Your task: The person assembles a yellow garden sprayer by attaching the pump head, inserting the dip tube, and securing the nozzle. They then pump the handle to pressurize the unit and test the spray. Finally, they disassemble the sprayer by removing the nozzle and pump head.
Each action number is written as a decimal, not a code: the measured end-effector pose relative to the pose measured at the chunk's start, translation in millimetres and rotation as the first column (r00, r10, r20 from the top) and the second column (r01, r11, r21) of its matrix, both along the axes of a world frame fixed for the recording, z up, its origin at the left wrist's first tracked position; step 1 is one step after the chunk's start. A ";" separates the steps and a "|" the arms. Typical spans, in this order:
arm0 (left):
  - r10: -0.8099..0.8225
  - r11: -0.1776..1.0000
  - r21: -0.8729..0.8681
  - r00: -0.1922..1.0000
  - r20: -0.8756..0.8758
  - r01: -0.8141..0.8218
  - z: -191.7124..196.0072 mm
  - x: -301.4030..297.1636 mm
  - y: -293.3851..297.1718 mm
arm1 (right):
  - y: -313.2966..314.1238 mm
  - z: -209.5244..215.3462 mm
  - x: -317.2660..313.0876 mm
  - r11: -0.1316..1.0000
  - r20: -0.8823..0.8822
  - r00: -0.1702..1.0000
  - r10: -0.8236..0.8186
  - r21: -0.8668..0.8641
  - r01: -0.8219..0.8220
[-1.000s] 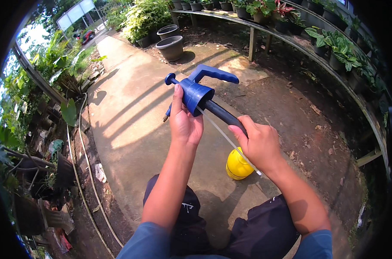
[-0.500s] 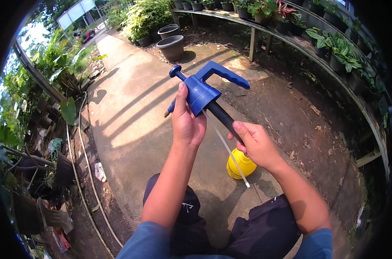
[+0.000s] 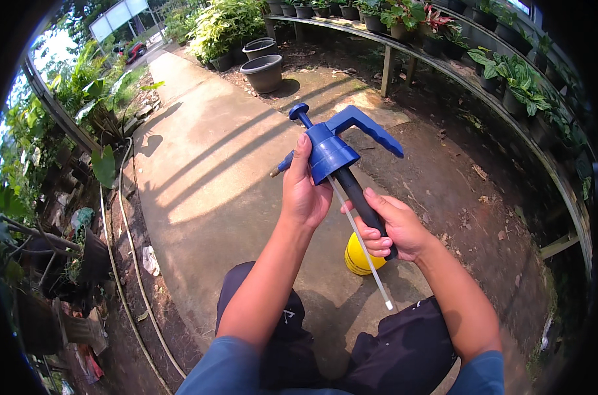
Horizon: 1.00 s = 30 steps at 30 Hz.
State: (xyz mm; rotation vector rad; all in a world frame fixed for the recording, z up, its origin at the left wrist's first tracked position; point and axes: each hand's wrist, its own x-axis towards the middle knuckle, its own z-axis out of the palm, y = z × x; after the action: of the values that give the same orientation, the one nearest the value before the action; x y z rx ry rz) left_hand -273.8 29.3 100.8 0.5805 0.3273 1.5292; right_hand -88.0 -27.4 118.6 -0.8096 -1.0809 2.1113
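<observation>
Nearest me, beyond my dark trousers (image 3: 404, 349), I have the blue sprayer head (image 3: 332, 155) up in front of me, clear of the ground. My right fingers (image 3: 377, 244) are curled round the black pump barrel (image 3: 353, 194) low down, its end poking out below them. The thin pale tube (image 3: 379, 284) hangs from the head beside the barrel, its tip free to the near side. A little farther, my left fingers (image 3: 301, 155) grip the head's flared collar, thumb on its left; I cannot see the others behind it. The nozzle (image 3: 284, 163) points left, the plunger knob (image 3: 299, 110) sits at the far end, and the handle (image 3: 368, 128) reaches out to the right. Below my right fingers, the yellow bottle (image 3: 354, 254) rests on the concrete path (image 3: 180, 250); its top is hidden. So far as I can judge, head and bottle are fully parted, with tube and barrel both on the head; nothing joins the two halves. Farther off are grey pots (image 3: 263, 76), then, to the right, a long wooden shelf (image 3: 386, 71) of plants.
</observation>
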 end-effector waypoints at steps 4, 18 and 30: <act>0.183 0.970 -0.167 0.983 0.025 -0.176 -0.9 6.3 9.1 | -3.6 -14.1 -11.3 0.421 0.395 0.532 -0.749 0.904 -0.078; -0.119 0.992 -0.033 0.993 -0.001 0.119 -5.4 26.0 -3.4 | -1.1 -2.7 2.0 0.989 -0.104 0.993 -0.063 -0.140 0.048; 0.193 0.973 0.163 0.964 -0.185 -0.163 14.5 34.8 -11.6 | 0.5 -5.4 -6.3 0.881 0.242 0.951 -0.195 0.469 0.061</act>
State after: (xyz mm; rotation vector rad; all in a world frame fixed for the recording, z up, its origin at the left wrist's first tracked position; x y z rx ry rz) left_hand -239.0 17.7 115.3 0.8429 0.4325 1.6817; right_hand -94.3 -26.9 113.1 -0.9314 -1.5542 1.5601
